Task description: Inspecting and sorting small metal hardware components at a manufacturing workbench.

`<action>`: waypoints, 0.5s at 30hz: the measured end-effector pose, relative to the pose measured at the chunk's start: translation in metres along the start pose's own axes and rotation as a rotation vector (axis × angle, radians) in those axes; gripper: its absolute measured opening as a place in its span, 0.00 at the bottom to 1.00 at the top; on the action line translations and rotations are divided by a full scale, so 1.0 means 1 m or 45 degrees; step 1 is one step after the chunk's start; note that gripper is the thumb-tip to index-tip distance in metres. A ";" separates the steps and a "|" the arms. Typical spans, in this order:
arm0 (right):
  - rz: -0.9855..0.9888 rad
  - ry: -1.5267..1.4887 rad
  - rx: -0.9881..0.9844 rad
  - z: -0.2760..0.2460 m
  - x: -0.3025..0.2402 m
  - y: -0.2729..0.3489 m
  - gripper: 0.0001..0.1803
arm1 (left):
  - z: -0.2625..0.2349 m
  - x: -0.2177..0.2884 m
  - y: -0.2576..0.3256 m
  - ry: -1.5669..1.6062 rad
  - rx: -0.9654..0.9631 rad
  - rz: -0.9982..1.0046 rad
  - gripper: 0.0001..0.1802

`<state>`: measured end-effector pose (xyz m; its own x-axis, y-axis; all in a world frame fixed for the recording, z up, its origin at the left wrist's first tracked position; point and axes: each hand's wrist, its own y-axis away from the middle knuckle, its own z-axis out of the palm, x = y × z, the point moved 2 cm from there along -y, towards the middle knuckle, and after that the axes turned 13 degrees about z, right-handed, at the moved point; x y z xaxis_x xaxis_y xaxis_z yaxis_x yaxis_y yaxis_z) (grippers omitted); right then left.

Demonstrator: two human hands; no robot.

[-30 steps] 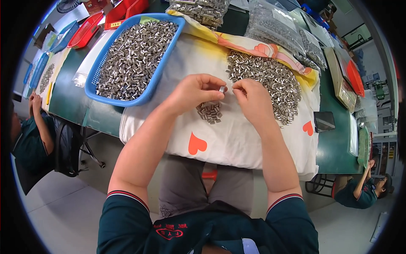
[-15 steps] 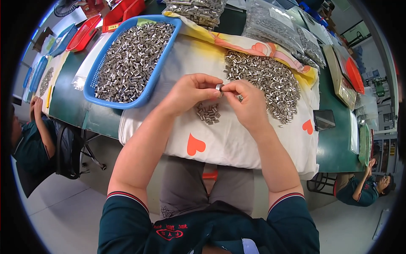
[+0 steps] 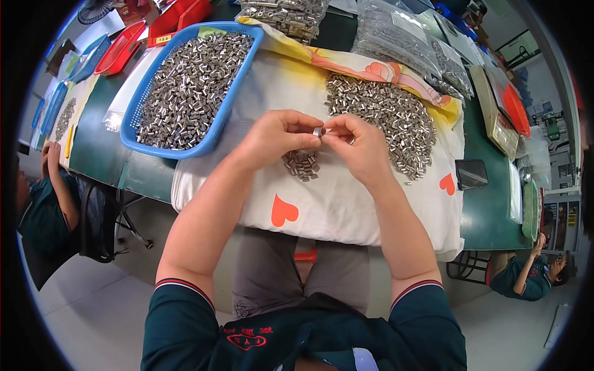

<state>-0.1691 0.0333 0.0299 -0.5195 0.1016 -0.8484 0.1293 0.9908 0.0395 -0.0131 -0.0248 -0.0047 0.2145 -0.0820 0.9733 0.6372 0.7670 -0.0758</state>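
Above the white cloth, my left hand (image 3: 271, 138) pinches a small shiny metal sleeve (image 3: 317, 132) between thumb and fingertips. My right hand (image 3: 361, 148) meets it from the other side, its thumb and forefinger closed right beside the sleeve; what those fingertips pinch is too small to tell. Another little metal cylinder (image 3: 352, 141) shows at the curled fingers of my right hand. Below my hands lies a small heap of metal cylinders (image 3: 301, 166). Beyond my right hand spreads a larger pile of metal cylinders (image 3: 390, 117).
A blue plastic basket (image 3: 209, 143) full of metal cylinders stands left. Bagged metal parts (image 3: 396, 37) and red trays (image 3: 120, 48) lie at the back. On the green table (image 3: 489, 213), a dark phone (image 3: 471, 174) rests right of the white cloth (image 3: 365, 210). Other people sit at both sides.
My hands stay together at nearly the same spot, with slight finger movement around the metal sleeve. The whole view has shifted a little; the piles look unchanged.
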 end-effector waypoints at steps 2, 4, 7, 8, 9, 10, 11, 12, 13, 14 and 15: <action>0.059 -0.026 -0.001 -0.003 0.004 -0.004 0.05 | 0.001 0.000 0.000 -0.015 -0.004 0.005 0.16; -0.098 0.279 0.324 -0.019 0.014 -0.011 0.05 | 0.003 0.000 -0.002 -0.028 -0.010 0.014 0.16; -0.234 0.538 0.391 -0.014 0.024 -0.017 0.04 | 0.003 -0.002 -0.004 -0.046 -0.026 0.017 0.15; -0.320 0.680 0.400 -0.011 0.026 -0.017 0.03 | 0.004 -0.002 -0.004 -0.056 -0.025 0.011 0.15; -0.317 0.679 0.400 -0.007 0.024 -0.018 0.03 | 0.004 -0.002 -0.003 -0.067 -0.023 0.002 0.15; -0.289 0.732 0.391 -0.003 0.023 -0.019 0.03 | 0.004 -0.001 -0.003 -0.067 -0.025 -0.001 0.15; -0.260 0.785 0.381 -0.001 0.022 -0.019 0.02 | 0.004 -0.001 -0.003 -0.089 -0.025 0.002 0.15; -0.264 0.783 0.381 -0.001 0.021 -0.019 0.02 | 0.003 0.000 -0.003 -0.115 -0.021 0.008 0.15; -0.216 0.803 0.323 0.001 0.021 -0.019 0.02 | 0.003 0.000 -0.003 -0.118 -0.018 0.010 0.15; -0.168 0.824 0.265 0.002 0.020 -0.019 0.02 | 0.002 -0.002 -0.003 -0.078 -0.025 0.019 0.15; -0.169 0.825 0.265 0.001 0.019 -0.018 0.02 | 0.003 -0.003 -0.003 -0.034 -0.033 0.027 0.15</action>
<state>-0.1803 0.0175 0.0120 -0.9334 0.0774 -0.3504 0.1552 0.9675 -0.1996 -0.0177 -0.0255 -0.0064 0.2083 -0.0485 0.9769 0.6516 0.7517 -0.1017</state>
